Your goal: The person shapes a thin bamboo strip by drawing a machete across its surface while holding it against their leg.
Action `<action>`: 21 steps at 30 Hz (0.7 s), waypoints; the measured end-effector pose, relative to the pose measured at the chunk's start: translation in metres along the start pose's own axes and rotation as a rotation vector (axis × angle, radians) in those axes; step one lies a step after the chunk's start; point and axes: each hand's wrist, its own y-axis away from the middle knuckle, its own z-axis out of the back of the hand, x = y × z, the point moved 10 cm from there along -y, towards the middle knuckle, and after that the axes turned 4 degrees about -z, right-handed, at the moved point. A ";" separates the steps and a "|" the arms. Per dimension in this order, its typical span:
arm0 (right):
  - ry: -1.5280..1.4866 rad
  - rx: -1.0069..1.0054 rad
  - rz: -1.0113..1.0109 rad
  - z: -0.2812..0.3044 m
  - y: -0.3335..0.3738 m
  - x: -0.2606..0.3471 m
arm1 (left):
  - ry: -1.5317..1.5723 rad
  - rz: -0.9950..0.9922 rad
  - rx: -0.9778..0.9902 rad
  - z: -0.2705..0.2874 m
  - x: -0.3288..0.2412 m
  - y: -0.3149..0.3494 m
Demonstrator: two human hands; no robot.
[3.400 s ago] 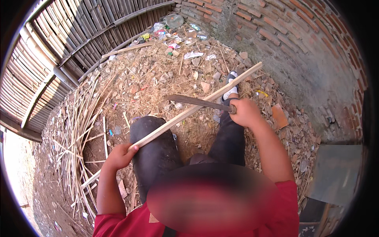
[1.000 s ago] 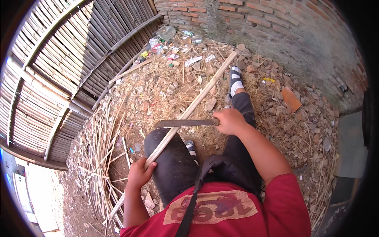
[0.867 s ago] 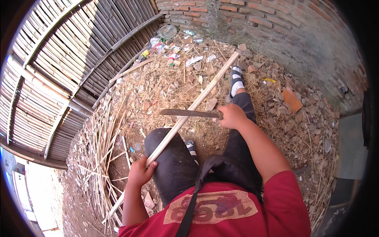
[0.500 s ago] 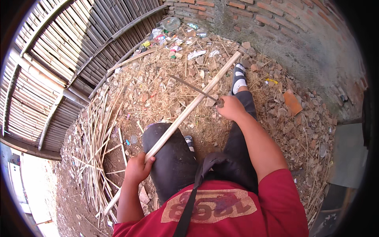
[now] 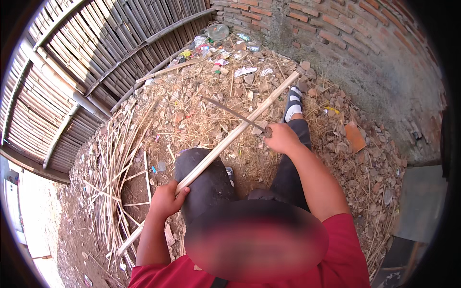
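Note:
A long pale split-bamboo strip (image 5: 225,143) runs slantwise over my left knee, its far end near my right foot. My left hand (image 5: 165,199) is closed round it just beside that knee, and its lower end passes under my left forearm. My right hand (image 5: 281,138) grips the short dark handle of a long, narrow knife (image 5: 226,110). Its brownish blade crosses the strip beyond the knee and points to the far left. The blade appears to touch the strip; how deep its edge sits cannot be made out.
Loose bamboo strips (image 5: 117,177) lie heaped on the ground to my left. A woven bamboo fence (image 5: 120,43) stands at the far left, a brick wall (image 5: 331,43) at the far right. Rubble, straw and litter (image 5: 216,53) cover the ground. An orange tile piece (image 5: 355,138) lies right of my leg.
The view has shifted a little. Both hands keep their hold, and the knife has slid slightly leftward across the bamboo strip.

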 end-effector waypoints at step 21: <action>0.078 0.026 0.064 0.001 0.006 0.009 | -0.076 -0.026 -0.082 -0.004 0.003 0.010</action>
